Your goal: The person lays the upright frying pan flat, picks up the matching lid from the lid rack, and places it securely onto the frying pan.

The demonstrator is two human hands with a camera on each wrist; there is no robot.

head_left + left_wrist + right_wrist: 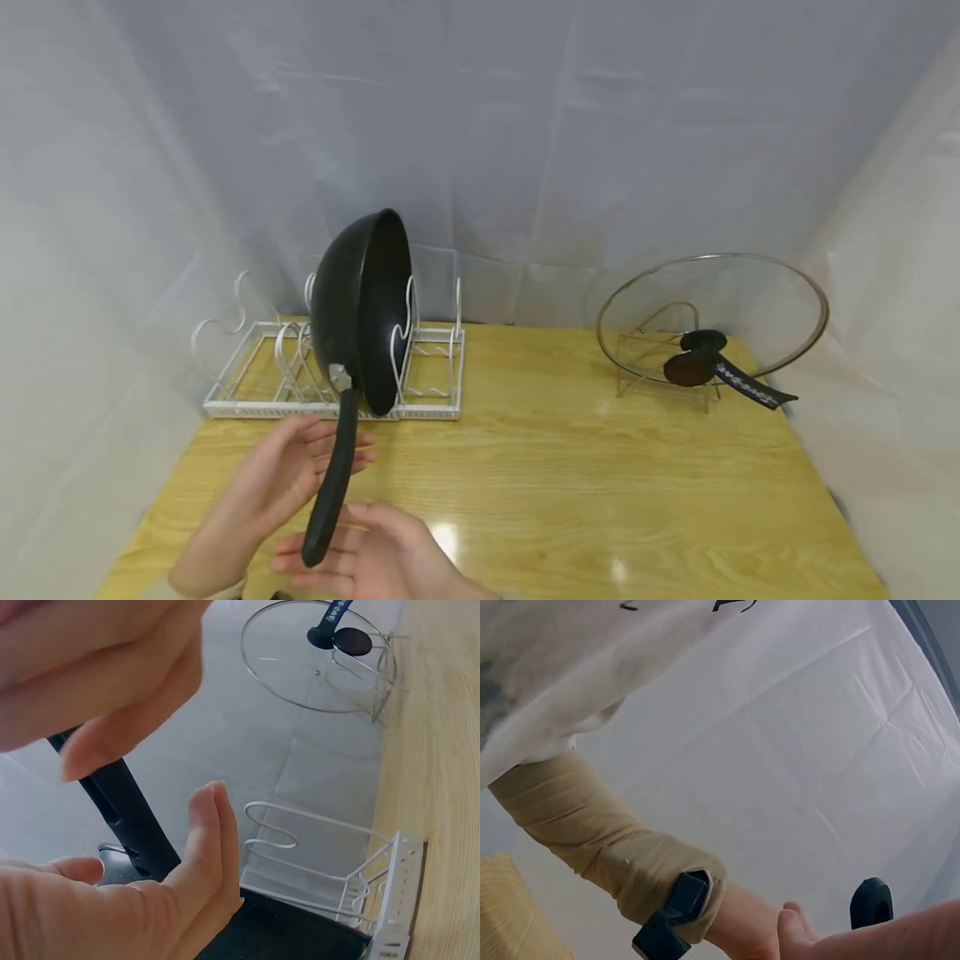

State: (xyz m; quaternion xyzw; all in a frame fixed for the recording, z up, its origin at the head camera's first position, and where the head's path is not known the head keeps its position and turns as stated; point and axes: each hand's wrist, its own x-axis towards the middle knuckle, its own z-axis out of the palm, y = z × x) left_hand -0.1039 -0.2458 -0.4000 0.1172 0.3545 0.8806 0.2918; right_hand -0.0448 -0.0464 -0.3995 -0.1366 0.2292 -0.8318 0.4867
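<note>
A black wok (341, 292) stands on edge in a white wire rack (300, 408), its dark handle (334, 483) slanting out toward me. My left hand (288, 475) is beside the handle's upper part, palm turned toward it and fingers extended behind it. Lower down, my right hand (382, 550) faces the handle's end from the right, fingers loosely straight. In the left wrist view the left hand (165, 907) lies nearer the wok, and the right hand (97, 675) partly hides the handle. Only the handle's tip (871, 904) shows in the right wrist view.
On the right of the wooden table (570, 467), a glass lid (750, 308) with a black knob leans in a small wire stand (675, 396). The rack has more upright white dividers on both sides of the wok. Pale sheeting (525, 125) hangs around the table.
</note>
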